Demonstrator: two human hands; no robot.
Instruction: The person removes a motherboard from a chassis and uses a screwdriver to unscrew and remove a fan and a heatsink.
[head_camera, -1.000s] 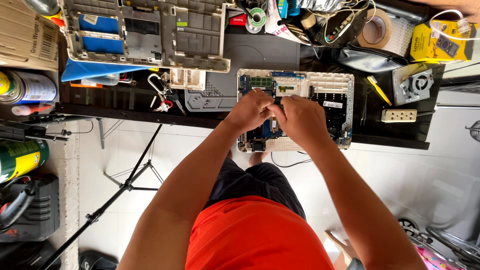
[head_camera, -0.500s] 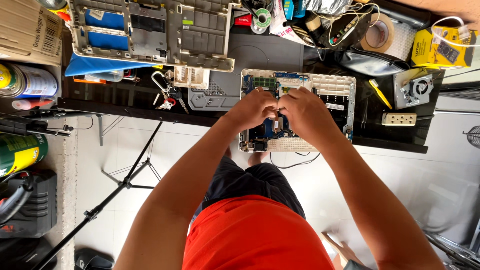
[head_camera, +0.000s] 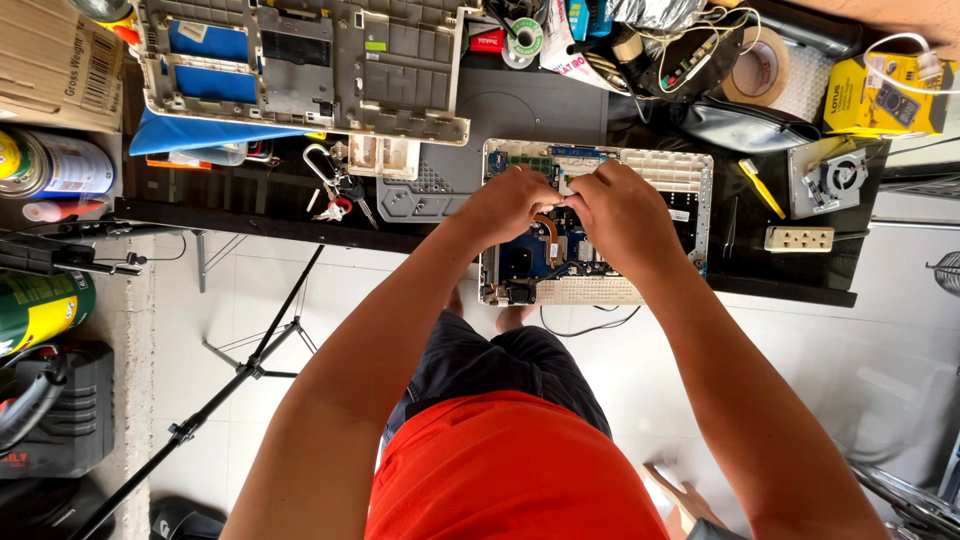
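We work over an opened laptop base that lies flat near the front edge of the black workbench, with its blue circuit board facing up so that the parts are reachable from above. Our left hand and right hand meet over the upper middle of the board, fingertips touching at about 12 o'clock from the copper heat pipe. Both hands are curled closed in a fine pinch, apparently on a small part or connector at the board; the fingers hide it, so we cannot tell what it is. The two-handed pinch suggests one hand steadies while the other works the part. The removed laptop bottom cover lies inner side up at 10 o'clock from the hands, well apart, which keeps it out of the working area. A bunch of keys lies at 9 o'clock near the bench edge. At 3 o'clock, a yellow tool and a detached cooling fan lie just beside the base, within reach of the right hand. A roll of tape sits at 1 o'clock.
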